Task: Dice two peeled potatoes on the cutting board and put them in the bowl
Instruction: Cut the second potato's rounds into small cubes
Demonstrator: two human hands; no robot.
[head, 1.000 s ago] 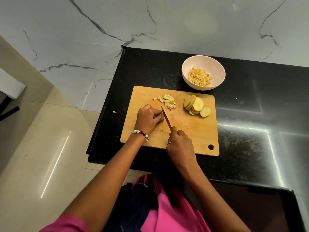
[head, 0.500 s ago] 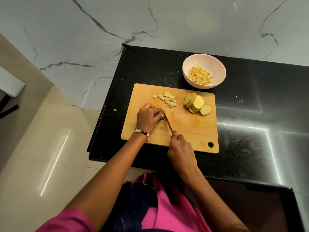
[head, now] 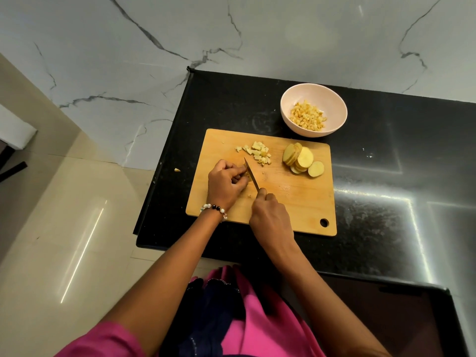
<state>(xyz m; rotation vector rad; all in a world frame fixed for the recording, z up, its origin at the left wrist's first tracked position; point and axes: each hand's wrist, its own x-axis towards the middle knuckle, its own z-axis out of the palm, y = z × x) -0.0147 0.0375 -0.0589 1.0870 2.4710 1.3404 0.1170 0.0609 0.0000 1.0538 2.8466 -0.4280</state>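
wooden cutting board: left hand hides potato beside knife.

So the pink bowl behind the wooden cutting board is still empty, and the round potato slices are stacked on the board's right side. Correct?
Not quite. The head view shows the pink bowl behind the wooden cutting board already holding a heap of diced potato, so it is not empty. The round potato slices are indeed stacked on the board's right side.

Black counter bears cutting board (wooden), bowl.
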